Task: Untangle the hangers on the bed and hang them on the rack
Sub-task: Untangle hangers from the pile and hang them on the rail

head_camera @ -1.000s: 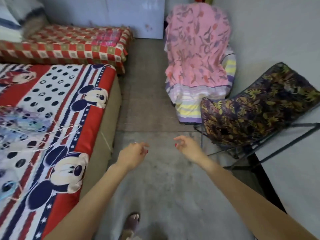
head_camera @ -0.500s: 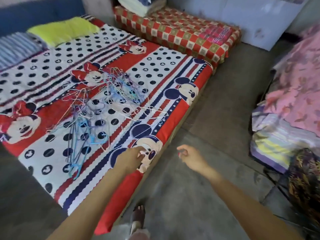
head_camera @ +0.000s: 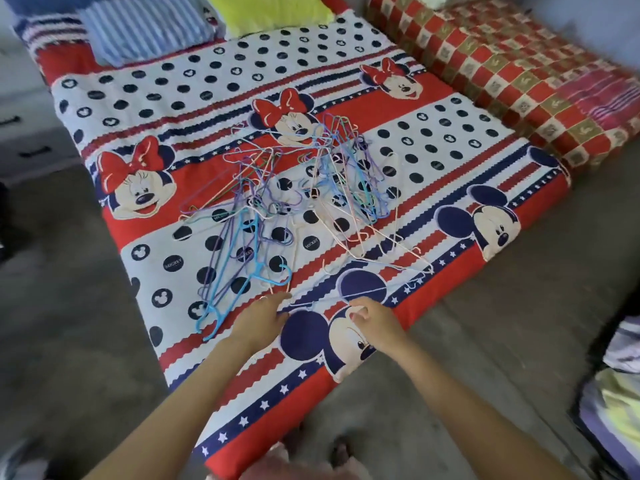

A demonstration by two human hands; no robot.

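— Both hands are out over the bed [head_camera: 450, 216]: left hand [head_camera: 258, 322] flat with fingers relaxed, right hand [head_camera: 374, 322] loosely curled, holding nothing.
— And the hangers [head_camera: 294, 188]?
— Heaped in a tangle mid-bed, just beyond the fingertips, blue ones [head_camera: 239, 268] nearest the left hand.

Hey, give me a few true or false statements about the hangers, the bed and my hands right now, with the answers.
1. The tangled pile of thin coloured wire and plastic hangers lies on the cartoon-mouse patterned bed cover. True.
2. The left hand is lifting a hanger clear of the bed. False: it reaches low near the pile's near edge, lifting nothing.
3. A lime-yellow pillow lies at the bed's far end. True.
4. The right hand is on the red checked mattress. False: it is above the cartoon cover's near edge.
5. A rack with hung hangers is visible. False: none shows.
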